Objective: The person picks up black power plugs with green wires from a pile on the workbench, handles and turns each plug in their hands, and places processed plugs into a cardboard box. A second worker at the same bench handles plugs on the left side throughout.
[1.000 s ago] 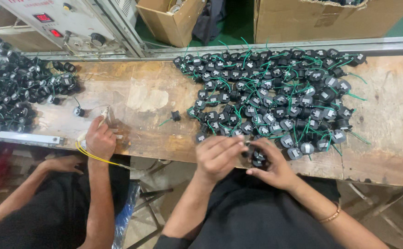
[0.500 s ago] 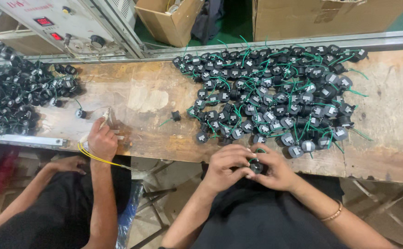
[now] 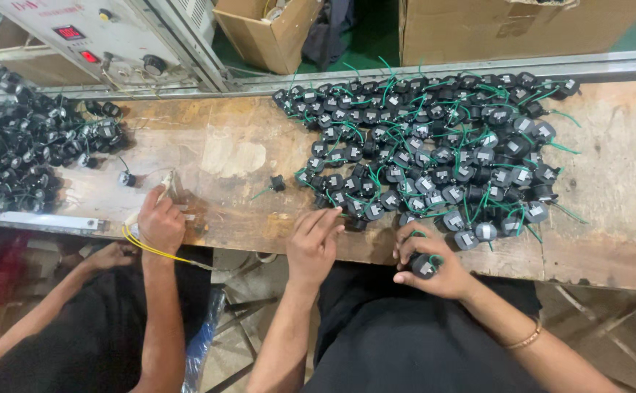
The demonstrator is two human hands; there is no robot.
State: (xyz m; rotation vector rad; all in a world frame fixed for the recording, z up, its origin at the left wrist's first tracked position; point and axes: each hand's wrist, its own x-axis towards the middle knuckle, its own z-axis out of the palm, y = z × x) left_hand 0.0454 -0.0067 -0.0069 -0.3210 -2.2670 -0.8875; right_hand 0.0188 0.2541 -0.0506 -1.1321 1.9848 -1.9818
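At the near edge of the worn wooden counter, the person's right hand is curled shut around 1 small black round part with a pale label, held just off the counter's front edge. The left hand rests on the counter edge with fingers stretched forward and loosely spread, holding nothing, its fingertips near the closest parts of the big heap. That heap of black parts with green wires spreads across the middle and right of the counter, just beyond both hands. A single black part lies alone to the left of the heap. Further left, a co-worker's hand presses on the counter beside a yellow wire, with a second heap of black parts at the far left. A grey control box and cardboard boxes stand behind the counter.
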